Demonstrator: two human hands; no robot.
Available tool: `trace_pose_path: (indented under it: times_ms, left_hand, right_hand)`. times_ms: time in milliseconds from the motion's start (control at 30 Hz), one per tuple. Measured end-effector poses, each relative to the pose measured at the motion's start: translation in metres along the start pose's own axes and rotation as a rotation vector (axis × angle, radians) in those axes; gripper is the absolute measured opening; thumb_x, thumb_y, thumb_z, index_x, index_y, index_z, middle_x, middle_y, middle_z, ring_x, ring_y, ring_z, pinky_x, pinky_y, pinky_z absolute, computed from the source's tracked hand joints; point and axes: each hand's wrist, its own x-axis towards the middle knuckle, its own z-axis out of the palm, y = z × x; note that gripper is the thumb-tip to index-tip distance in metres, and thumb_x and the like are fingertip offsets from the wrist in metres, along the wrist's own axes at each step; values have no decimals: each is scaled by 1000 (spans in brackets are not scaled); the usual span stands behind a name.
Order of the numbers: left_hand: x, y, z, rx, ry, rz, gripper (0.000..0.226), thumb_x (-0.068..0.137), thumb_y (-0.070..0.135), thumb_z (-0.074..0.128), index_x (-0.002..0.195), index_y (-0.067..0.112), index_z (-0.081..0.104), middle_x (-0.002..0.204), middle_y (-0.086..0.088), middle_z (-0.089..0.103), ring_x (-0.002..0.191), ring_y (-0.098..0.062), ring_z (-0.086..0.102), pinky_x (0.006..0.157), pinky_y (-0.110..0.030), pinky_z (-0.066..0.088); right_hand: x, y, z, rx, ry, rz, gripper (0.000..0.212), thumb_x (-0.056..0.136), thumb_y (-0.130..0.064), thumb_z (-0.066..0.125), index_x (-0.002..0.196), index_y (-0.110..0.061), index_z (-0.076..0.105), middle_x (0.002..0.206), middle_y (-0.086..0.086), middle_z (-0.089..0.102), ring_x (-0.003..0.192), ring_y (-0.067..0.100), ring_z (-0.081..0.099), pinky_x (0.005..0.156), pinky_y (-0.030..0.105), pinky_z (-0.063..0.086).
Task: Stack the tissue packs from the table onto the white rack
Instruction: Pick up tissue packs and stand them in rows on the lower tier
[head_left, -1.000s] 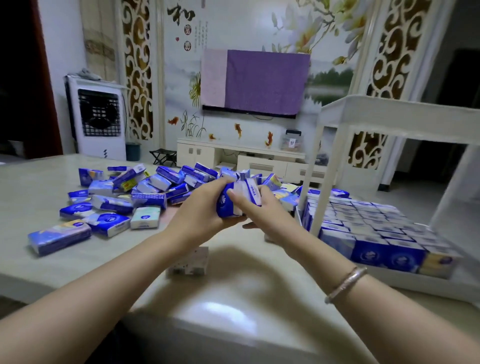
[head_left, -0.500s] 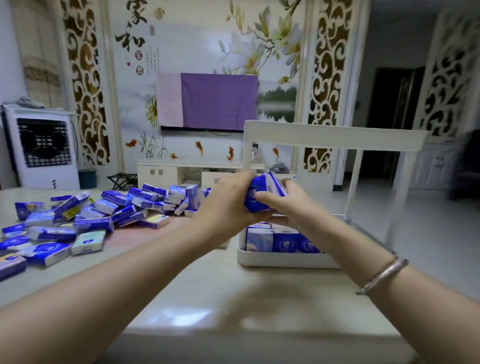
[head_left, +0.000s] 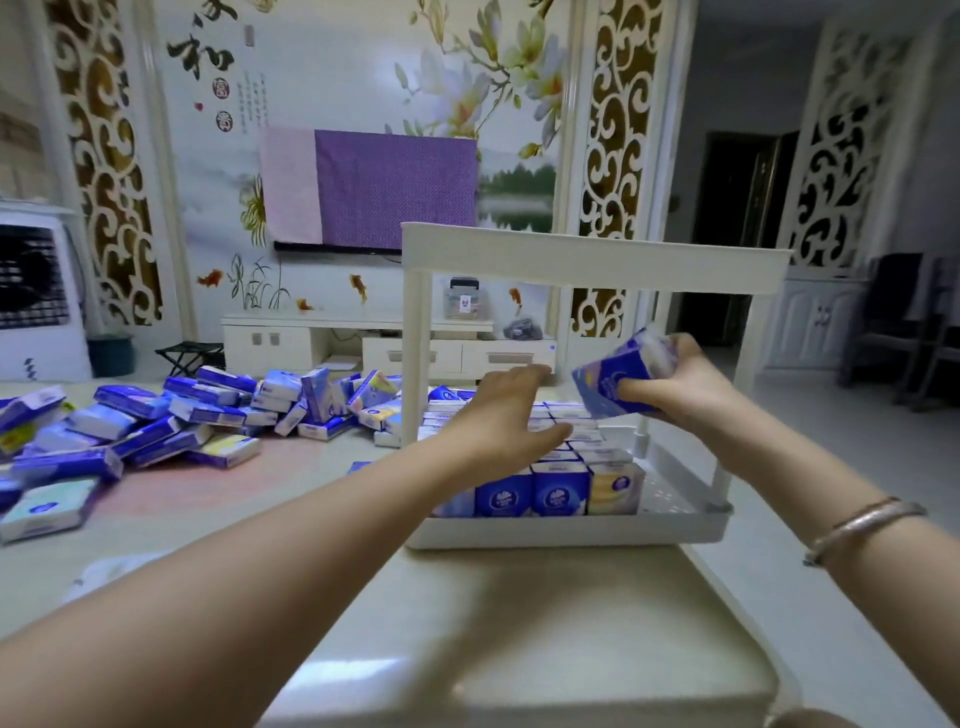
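Note:
A white two-level rack (head_left: 571, 532) stands on the table at centre right. Its lower tray holds rows of upright blue tissue packs (head_left: 550, 493); its top shelf (head_left: 597, 257) looks bare from here. My right hand (head_left: 680, 384) grips a small bundle of blue tissue packs (head_left: 618, 376) above the tray's right side, inside the rack. My left hand (head_left: 506, 415) hovers flat over the stacked packs, fingers apart, holding nothing. A loose heap of tissue packs (head_left: 208, 415) lies on the table to the left.
The table's near edge and right corner (head_left: 727, 649) are close to me. A pale pack (head_left: 47, 506) lies at far left. Behind the table stand a TV cabinet (head_left: 353, 348), a covered screen (head_left: 374, 187) and a white cooler (head_left: 36, 296). Dark chairs (head_left: 914, 332) stand at right.
My view swung right toward the rack. The hands, which held the packs together, have parted: the right carried the bundle into the rack, the left let go and spread over the stacked packs.

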Motion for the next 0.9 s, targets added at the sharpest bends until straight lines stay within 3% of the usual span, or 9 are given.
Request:
trace_pose_path:
  times_ms: [167, 233, 367, 567, 700, 800, 900]
  left_hand:
    - [8, -6, 15, 150, -154, -53, 50, 98, 43, 41, 144, 23, 39, 157, 1, 24, 145, -18, 17, 118, -39, 18]
    - [13, -9, 18, 201, -181, -77, 47, 99, 45, 36, 141, 24, 44, 156, 0, 27, 144, -21, 20, 117, -45, 18]
    - [25, -26, 18, 225, -172, -153, 45, 98, 46, 33, 137, 29, 48, 155, 0, 30, 143, -22, 24, 116, -49, 19]
    - [24, -45, 19, 219, -241, -288, 44, 98, 45, 31, 138, 34, 43, 149, 2, 39, 135, -25, 36, 112, -46, 28]
    - [25, -46, 21, 234, -245, -279, 44, 98, 46, 31, 141, 36, 40, 152, 5, 35, 138, -23, 32, 114, -44, 24]
    - [25, -46, 20, 233, -260, -273, 44, 99, 45, 30, 139, 34, 42, 152, 4, 35, 139, -23, 31, 115, -46, 20]
    - [26, -46, 19, 232, -262, -271, 44, 99, 46, 31, 141, 35, 40, 154, 4, 32, 140, -23, 29, 116, -46, 19]
  right_hand:
    - [29, 20, -16, -404, 87, 19, 58, 69, -5, 71, 117, -18, 40, 105, 11, 54, 92, 27, 58, 80, 43, 55]
    - [39, 28, -14, -553, 71, 74, 60, 68, -9, 70, 120, -20, 42, 107, 12, 54, 92, 27, 58, 74, 38, 55]
    - [56, 41, -6, -560, -66, 141, 50, 74, -8, 67, 115, -18, 40, 94, 8, 53, 81, 20, 54, 58, 26, 45]
    - [81, 54, 4, -710, -54, 103, 47, 72, -8, 66, 111, -14, 41, 110, 16, 52, 92, 28, 54, 62, 31, 46]
    - [90, 72, 19, -571, -235, 219, 65, 81, -2, 60, 137, -16, 29, 113, 15, 53, 101, 31, 58, 82, 39, 54]
    - [89, 86, 29, -397, -139, 242, 86, 85, 3, 60, 149, -19, 7, 133, 23, 45, 115, 36, 53, 89, 40, 48]
    - [88, 99, 36, -327, -37, 257, 93, 85, -1, 65, 149, -16, -1, 140, 21, 40, 124, 35, 48, 94, 40, 45]
